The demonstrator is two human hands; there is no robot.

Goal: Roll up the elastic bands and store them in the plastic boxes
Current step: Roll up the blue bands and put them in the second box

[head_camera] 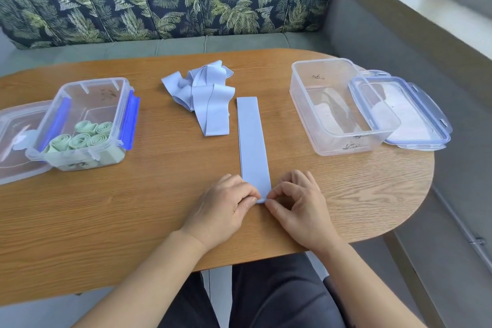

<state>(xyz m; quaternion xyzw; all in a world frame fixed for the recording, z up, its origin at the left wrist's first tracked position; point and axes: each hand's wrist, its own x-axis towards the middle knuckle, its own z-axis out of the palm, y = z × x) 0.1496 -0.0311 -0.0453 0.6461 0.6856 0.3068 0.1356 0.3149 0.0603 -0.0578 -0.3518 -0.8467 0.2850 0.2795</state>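
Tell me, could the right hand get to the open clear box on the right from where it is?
Probably yes. The right hand pinches the near end of the blue band, but only bare table lies between it and the box, and the lid is off.

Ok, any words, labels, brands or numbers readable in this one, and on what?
No text here can be read.
Left box: dark handwritten marks on the near and far walls, too blurred to read.
Right box: dark handwritten marks on the near and far walls, too blurred to read.
Left lid, right lid, flat band, pile of bands: no print visible.
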